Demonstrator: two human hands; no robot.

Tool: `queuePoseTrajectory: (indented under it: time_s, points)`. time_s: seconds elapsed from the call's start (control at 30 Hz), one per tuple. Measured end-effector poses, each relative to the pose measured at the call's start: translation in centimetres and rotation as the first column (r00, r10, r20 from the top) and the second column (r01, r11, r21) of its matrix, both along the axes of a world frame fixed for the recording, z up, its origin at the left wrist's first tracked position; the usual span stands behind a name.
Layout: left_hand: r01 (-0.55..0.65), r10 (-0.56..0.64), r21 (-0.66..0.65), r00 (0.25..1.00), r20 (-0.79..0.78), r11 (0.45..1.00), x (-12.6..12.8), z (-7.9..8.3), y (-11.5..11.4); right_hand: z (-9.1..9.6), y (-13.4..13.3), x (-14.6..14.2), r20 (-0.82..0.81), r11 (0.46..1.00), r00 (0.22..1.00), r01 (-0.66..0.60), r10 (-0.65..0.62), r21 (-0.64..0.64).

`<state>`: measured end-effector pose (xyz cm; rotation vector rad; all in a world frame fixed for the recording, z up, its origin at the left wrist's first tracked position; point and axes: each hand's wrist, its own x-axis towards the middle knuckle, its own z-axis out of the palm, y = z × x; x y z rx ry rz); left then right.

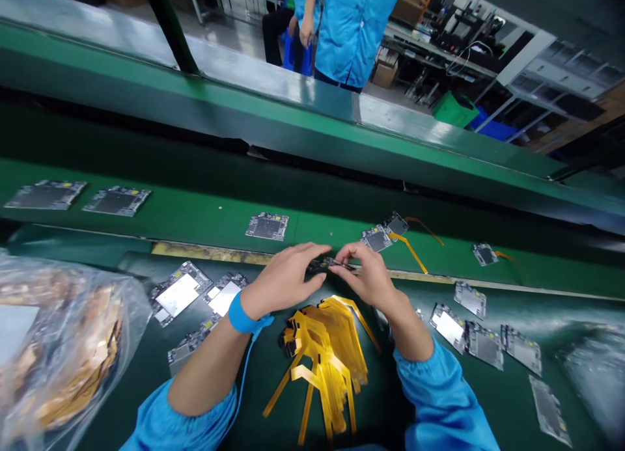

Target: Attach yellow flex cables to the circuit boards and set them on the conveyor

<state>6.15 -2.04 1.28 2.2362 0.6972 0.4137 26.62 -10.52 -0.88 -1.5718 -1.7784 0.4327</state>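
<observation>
Between my two hands, near the table's back edge, is a small dark circuit board (322, 265), seen nearly edge-on and partly covered by fingers. My left hand (288, 278), with a blue wrist strap (243, 316) on it, closes on the board's left side. The thumb and fingertips of my right hand (365, 274) pinch it from the right. Just below my hands lies a pile of orange flex cables (332, 347), their strips fanned toward me. Loose circuit boards with bright metal shields (180, 295) lie left of my left wrist.
A green conveyor belt (205, 207) crosses behind the table, carrying several boards (267, 226), some with orange cables attached. More boards (483, 344) lie at right. A clear plastic bag (122, 321) of cables sits at left. Beyond the rail (303, 96) stands a person in blue (356, 28).
</observation>
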Motion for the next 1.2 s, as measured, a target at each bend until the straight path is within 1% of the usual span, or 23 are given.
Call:
queuePoseTrajectory:
  time_s: [0.07,0.13,0.2,0.27,0.33,0.47,0.63,0.83,1.0,1.2]
  points:
    - [0.067,-0.069,-0.063,0.997,-0.027,0.996,0.3,0.1,-0.1,0.7,-0.8,-0.6,-0.084,0.999,0.996,0.006,-0.003,0.044]
    - [0.077,-0.081,-0.103,0.996,-0.027,0.992,0.6,0.2,-0.2,1.3,-1.2,-0.9,-0.135,0.993,0.990,0.048,-0.033,0.109]
    - [0.036,-0.037,-0.114,0.999,-0.004,0.993,0.7,0.2,-0.3,1.5,-1.4,-0.8,-0.143,0.975,0.987,0.107,-0.079,0.197]
    - [-0.021,0.024,-0.115,0.999,0.025,0.993,0.7,0.3,-0.3,1.5,-1.4,-0.5,-0.122,0.945,0.984,0.163,-0.133,0.283]
    - [-0.055,0.061,-0.125,0.997,0.047,0.991,0.7,0.4,-0.3,1.3,-1.4,-0.2,-0.092,0.926,0.981,0.193,-0.172,0.324]
    - [-0.030,0.039,-0.159,0.998,0.052,0.987,0.7,0.8,-0.5,0.9,-1.3,-0.1,-0.036,0.925,0.980,0.199,-0.198,0.324]
    - [-0.004,0.009,-0.174,1.000,0.026,0.985,0.8,0.8,-0.7,0.6,-1.2,-0.4,0.002,0.925,0.982,0.178,-0.189,0.336]
    - [-0.008,0.012,-0.145,1.000,0.023,0.989,0.8,0.6,-0.7,0.3,-1.5,-0.3,0.063,0.934,0.974,0.187,-0.216,0.303]
    - [0.011,-0.008,-0.141,1.000,0.023,0.990,0.9,0.6,-0.8,0.4,-1.5,-0.2,0.128,0.930,0.969,0.159,-0.212,0.333]
    - [-0.026,0.030,-0.137,0.999,0.030,0.990,1.1,0.7,-1.2,0.5,-1.7,-0.1,0.237,0.928,0.940,0.155,-0.244,0.339]
